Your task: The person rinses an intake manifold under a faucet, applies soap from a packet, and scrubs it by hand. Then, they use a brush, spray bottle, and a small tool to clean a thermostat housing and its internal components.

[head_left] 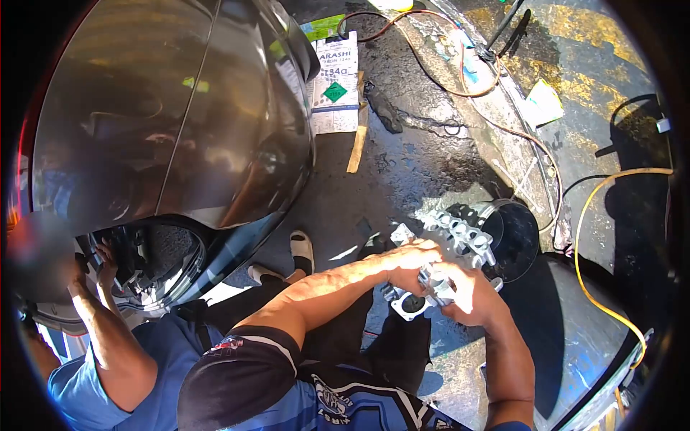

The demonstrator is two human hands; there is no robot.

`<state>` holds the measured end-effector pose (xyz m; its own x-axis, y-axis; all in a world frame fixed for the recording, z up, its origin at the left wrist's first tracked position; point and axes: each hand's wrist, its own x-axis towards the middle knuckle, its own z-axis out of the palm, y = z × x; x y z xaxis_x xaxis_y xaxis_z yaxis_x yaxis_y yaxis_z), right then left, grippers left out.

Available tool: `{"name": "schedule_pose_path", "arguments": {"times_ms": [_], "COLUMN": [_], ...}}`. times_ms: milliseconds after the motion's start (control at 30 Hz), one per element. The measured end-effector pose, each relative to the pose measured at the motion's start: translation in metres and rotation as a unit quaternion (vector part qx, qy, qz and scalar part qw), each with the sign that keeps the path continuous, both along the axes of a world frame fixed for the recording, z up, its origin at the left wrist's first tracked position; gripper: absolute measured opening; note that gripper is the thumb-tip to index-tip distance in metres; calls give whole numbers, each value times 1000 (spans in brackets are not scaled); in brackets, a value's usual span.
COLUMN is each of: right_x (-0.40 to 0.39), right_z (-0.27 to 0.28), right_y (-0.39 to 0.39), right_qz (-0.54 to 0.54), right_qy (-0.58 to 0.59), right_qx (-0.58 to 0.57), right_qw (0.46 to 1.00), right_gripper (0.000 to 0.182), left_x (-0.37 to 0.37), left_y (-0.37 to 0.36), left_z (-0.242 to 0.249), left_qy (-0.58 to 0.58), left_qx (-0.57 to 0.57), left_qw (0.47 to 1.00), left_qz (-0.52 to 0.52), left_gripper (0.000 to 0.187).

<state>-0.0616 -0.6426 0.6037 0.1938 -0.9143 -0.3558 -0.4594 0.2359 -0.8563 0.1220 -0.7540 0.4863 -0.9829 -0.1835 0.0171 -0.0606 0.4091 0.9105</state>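
Note:
My left hand (pixel 415 264) and my right hand (pixel 468 293) both grip a silver cast-metal intake manifold (pixel 463 233) in front of my body. Its row of round ports points away from me, and a flange with a round opening (pixel 410 306) faces the near side. The fingers of both hands are closed around its middle, the right hand in bright sun. Parts of the manifold are hidden behind the hands. Just beyond it, on the right, is a dark round container (pixel 514 241).
A dark car (pixel 165 108) with an open wheel arch fills the left, where a co-worker in a blue shirt (pixel 172 345) reaches in. An R134a carton (pixel 335 86) lies on the wet ground. A yellow hose (pixel 586 266) curves along the right, beside a large dark panel (pixel 582 337).

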Motion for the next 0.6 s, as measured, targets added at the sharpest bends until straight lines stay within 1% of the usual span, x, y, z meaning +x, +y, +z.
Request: {"name": "schedule_pose_path", "arguments": {"times_ms": [33,67,100,133,167,200,233,267,333,367,433,500,567,600], "right_x": [-12,-24,-37,-49,-59,-70,-81,-90,-105,-110,-122,-137,-154,-162], "right_z": [-2,-13,-23,-28,-30,-33,-37,-39,-28,-27,-24,-29,-34,-34], "right_y": [-10,-15,-21,-28,-36,-42,-51,-60,-94,-114,-157,-190,-226,-246], "right_qz": [26,36,47,60,57,57,78,103,120,130,147,142,139,143], "right_qy": [-2,6,19,31,60,69,108,143,155,162,169,174,166,152], "right_qx": [27,1,18,39,51,25,34,45,87,103,124,118,118,110], "right_qw": [999,999,999,997,995,996,990,983,977,973,967,967,969,972], "right_gripper": [69,68,68,68,71,74,75,75,75,75,76,77,77,77], "left_x": [-12,-23,-34,-47,-58,-69,-79,-87,-100,-108,-123,-147,-168,-175], "left_y": [3,4,2,-1,-3,-8,-17,-23,-39,-50,-77,-97,-109,-141], "left_z": [-9,-23,-37,-44,-53,-57,-63,-67,-63,-61,-50,-67,-96,-73], "left_qy": [-30,-59,-31,-51,-45,-41,-39,-34,-31,-70,-104,-49,10,21], "left_qx": [-2,-9,-3,29,29,31,27,-4,-68,-33,94,120,189,68], "left_qw": [999,997,998,995,994,993,996,995,989,988,973,959,926,949], "left_qz": [19,38,54,84,95,108,82,92,127,135,180,252,327,307], "left_gripper": [59,55,45,40,39,37,42,43,45,47,48,49,52,44]}}
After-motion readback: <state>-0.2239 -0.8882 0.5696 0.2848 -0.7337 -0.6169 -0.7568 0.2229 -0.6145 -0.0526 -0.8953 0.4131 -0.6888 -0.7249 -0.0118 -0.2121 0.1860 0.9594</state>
